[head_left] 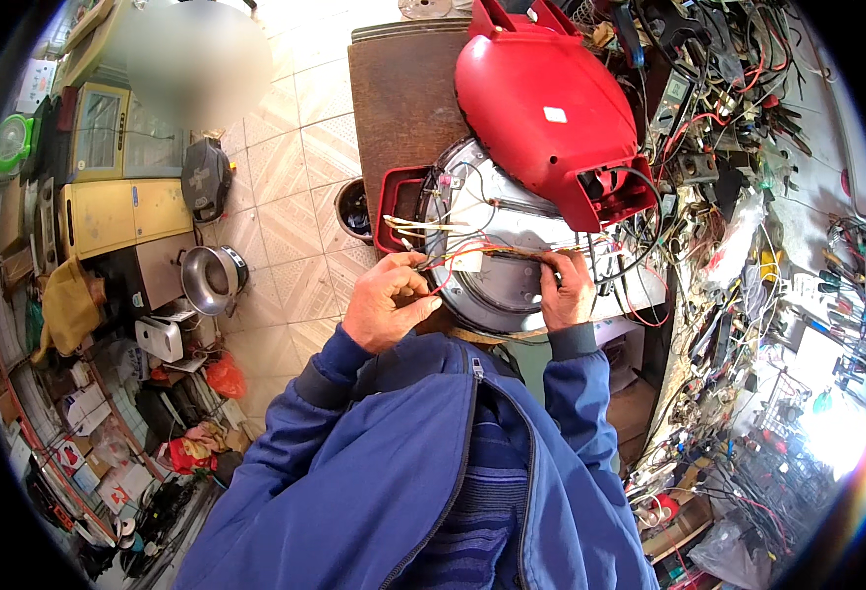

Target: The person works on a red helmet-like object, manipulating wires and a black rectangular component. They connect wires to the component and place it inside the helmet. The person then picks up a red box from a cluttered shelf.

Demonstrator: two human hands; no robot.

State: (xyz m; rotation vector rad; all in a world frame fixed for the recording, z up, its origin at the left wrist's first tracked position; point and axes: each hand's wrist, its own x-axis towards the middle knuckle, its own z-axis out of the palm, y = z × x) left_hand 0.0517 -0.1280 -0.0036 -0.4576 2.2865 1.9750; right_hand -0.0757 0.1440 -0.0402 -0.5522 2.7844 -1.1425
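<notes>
My left hand (388, 302) pinches one end of a bundle of thin wires (492, 246), coloured red, yellow and white. The other end runs to my right hand (566, 290), whose fingers are closed on it. Under the wires lies a round metal appliance base (497, 285) with a dark rim, at the table's front edge. A small white piece (466, 260) hangs by the wires between my hands. Just behind, a large red plastic housing (551, 113) rests tilted over the base. A red frame-like part (386, 202) sits left of the base.
The brown wooden table (404, 108) extends away from me. Tools, cables and loose parts crowd the bench (718, 246) on the right. On the tiled floor (286, 226) to the left are a metal pot (213, 280), a dark bucket (353, 211) and a yellow cabinet (123, 216).
</notes>
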